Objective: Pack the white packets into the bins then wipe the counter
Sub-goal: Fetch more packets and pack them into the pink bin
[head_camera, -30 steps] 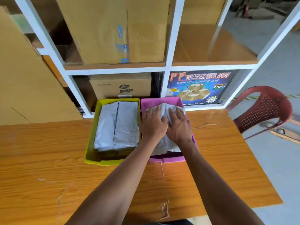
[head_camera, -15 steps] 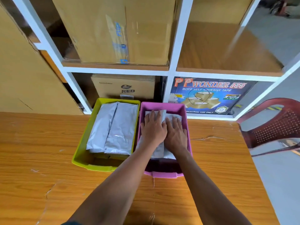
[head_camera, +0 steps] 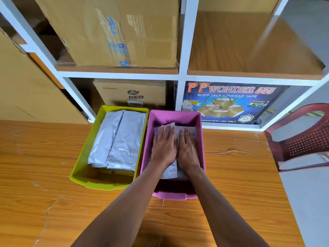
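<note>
Two bins stand side by side at the back of the wooden counter [head_camera: 53,184]. The yellow-green bin [head_camera: 80,172] on the left holds white packets [head_camera: 122,139] laid lengthwise. In the pink bin [head_camera: 201,139] on the right lie more white packets [head_camera: 170,171], mostly hidden under my hands. My left hand [head_camera: 164,148] and my right hand [head_camera: 188,152] lie flat next to each other on those packets, fingers straight, pressing down.
A white shelf unit [head_camera: 182,75] with cardboard boxes [head_camera: 115,32] and a blue tape carton [head_camera: 231,102] stands right behind the bins. A large cardboard sheet [head_camera: 26,86] leans at the left. A dark red plastic chair [head_camera: 302,138] sits past the counter's right edge.
The view has shifted, so the bins sit more central and closer. Both hands stay flat on the packets in the pink bin, which now lie lower inside it.
</note>
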{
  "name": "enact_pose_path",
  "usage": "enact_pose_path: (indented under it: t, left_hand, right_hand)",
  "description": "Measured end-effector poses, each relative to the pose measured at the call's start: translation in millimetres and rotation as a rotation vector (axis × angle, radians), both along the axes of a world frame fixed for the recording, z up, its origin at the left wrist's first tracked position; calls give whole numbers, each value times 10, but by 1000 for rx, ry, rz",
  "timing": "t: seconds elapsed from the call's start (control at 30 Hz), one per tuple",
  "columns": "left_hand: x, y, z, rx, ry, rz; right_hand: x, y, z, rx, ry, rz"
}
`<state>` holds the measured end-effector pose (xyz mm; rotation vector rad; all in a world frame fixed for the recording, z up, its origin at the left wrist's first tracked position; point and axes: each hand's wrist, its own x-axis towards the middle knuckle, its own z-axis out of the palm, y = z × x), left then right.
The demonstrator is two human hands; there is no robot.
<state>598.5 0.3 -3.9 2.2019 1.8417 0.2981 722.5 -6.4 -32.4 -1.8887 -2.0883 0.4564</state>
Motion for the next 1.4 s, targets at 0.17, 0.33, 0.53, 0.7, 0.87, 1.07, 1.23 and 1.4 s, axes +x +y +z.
enact_pose_path:
  t: [0.17, 0.33, 0.53, 0.7, 0.87, 1.07, 1.23, 1.4]
  left_hand:
    - [-81, 2, -174, -42, -80, -35]
    - [-177, 106, -224, 32, -72, -77]
    - [-101, -36, -342, 128, -255, 4]
    - [-121, -20, -544, 177, -165, -64]
    - [-160, 37, -604, 210, -95, -88]
    - [-157, 38, -615, 208, -53, -92]
    - [-160, 56, -630, 208, -30, -121]
    - [-148, 55, -660, 246, -17, -119]
  right_hand:
    - [-9, 0, -90, -53, 7, -36]
    - [-7, 77, 41, -65, -106, -9]
    - [-95, 56, -154, 78, 83, -59]
    - [-47, 111, -349, 106, 32, -86]
    - [-20, 129, -478, 220, -7, -73]
    - [-38, 112, -535, 277, -69, -68]
    - [-55, 122, -578, 250, -76, -76]
    - [-71, 150, -604, 251, -80, -99]
